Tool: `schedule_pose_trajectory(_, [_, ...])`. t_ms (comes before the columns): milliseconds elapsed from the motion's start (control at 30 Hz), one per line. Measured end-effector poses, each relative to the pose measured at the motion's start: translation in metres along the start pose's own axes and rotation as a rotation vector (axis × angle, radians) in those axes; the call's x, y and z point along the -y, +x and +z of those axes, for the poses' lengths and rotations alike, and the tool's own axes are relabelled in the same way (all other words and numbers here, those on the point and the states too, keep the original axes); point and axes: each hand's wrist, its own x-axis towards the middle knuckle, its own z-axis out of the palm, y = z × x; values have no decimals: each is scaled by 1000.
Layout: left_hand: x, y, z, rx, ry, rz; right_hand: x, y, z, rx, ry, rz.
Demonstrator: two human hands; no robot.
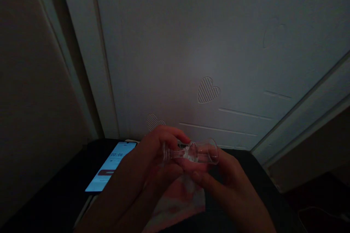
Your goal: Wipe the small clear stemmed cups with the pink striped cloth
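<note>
A small clear stemmed glass (206, 153) lies sideways between my two hands, its foot to the left and its wide mouth to the right. My left hand (155, 160) is closed around the stem and foot, with the index finger bent over the top and the thumb below. Behind and under the bowl, my right hand (226, 178) curls against the glass, its thumb in front near the stem. Below the hands hangs a pale, pinkish cloth or paper (180, 204). Its upper part is hidden among the fingers, and dim light hides exactly where they touch it.
A lit phone (117, 160) showing a timer lies on the dark table (224, 214) to the left, partly behind my left forearm. A pale panel with carved hearts (208, 90) stands right behind the table. A thin white cable (311, 209) shows at the lower right.
</note>
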Motion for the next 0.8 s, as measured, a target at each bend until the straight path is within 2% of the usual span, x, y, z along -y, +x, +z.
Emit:
schedule_pose_trajectory(133, [-9, 11, 1, -62, 61, 29, 5, 1, -3, -42, 105, 102])
schedule_pose_trajectory(233, [-7, 9, 3, -71, 76, 43, 3, -1, -11, -152, 180, 176])
schedule_pose_trajectory(300, [-3, 2, 4, -77, 84, 49, -1, -3, -16, -235, 204, 176])
schedule_pose_trajectory(467, [10, -10, 5, -30, 82, 98, -4, -4, -17, -446, 213, 17])
schedule_pose_trajectory(567, [11, -10, 7, 23, 65, 89, 3, -4, -8, -461, 240, -49])
schedule_pose_trajectory(667, [8, -12, 10, 12, 17, 29, 9, -3, 1, -482, 279, -54])
schedule_pose_trajectory(800, [2, -16, 11, 13, 21, -60, 12, -2, 3, -477, 263, -187])
